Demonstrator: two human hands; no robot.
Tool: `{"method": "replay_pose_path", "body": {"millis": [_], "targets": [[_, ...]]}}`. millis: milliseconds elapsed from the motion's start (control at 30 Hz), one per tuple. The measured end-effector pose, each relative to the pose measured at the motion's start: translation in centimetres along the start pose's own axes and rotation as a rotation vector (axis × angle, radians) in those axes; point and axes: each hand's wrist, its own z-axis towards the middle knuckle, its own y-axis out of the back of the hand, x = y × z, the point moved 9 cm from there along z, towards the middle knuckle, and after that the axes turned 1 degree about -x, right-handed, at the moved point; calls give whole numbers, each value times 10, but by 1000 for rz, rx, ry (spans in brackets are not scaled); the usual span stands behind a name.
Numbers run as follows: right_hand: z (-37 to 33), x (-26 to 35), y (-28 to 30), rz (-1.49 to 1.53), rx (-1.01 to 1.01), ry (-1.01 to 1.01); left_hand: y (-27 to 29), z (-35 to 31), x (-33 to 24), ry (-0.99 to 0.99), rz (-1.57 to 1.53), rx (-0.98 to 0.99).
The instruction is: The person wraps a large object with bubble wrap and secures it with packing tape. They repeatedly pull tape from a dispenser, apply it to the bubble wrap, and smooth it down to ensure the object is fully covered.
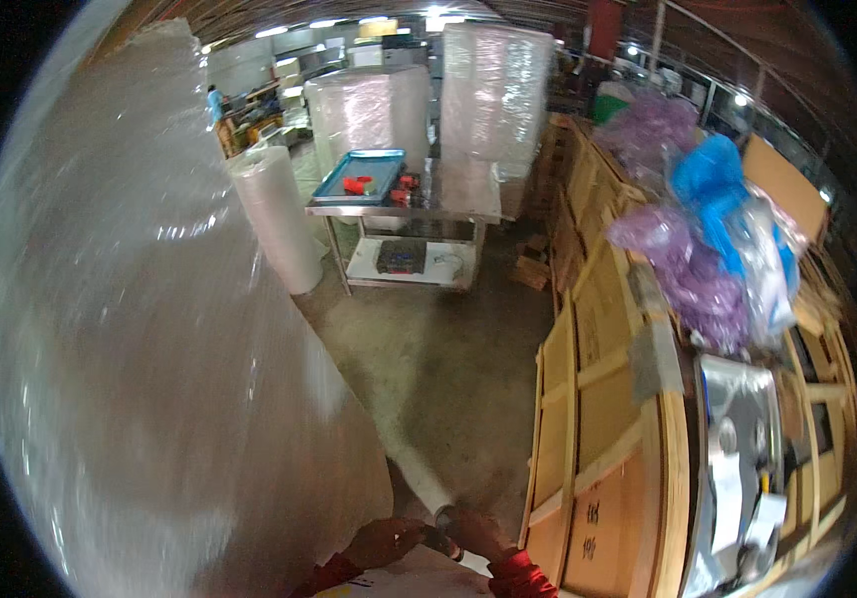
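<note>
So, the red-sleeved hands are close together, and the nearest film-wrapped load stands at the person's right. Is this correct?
Not fully: in the head view, the film-wrapped load stands at the person's left. The red-sleeved left hand and right hand are close together.

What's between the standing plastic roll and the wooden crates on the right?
In the head view: a two-tier metal table with a blue-rimmed tray and red items on top, a dark case below; then brown pieces on the floor.

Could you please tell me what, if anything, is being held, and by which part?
A small dark object seems held between the left hand and right hand; its kind and the exact part gripped cannot be told.
</note>
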Motion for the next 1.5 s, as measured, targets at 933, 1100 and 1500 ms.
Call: {"method": "replay_pose_path", "body": {"millis": [933, 1100, 1500], "targets": [[695, -91, 451, -497, 29, 788, 17, 298, 303, 1276, -1004, -831], [802, -4, 458, -257, -53, 796, 81, 390, 314, 1258, -1180, -769], [1185, 42, 580, 136, -492, 643, 421, 511, 320, 881, -1035, -1696]]}}
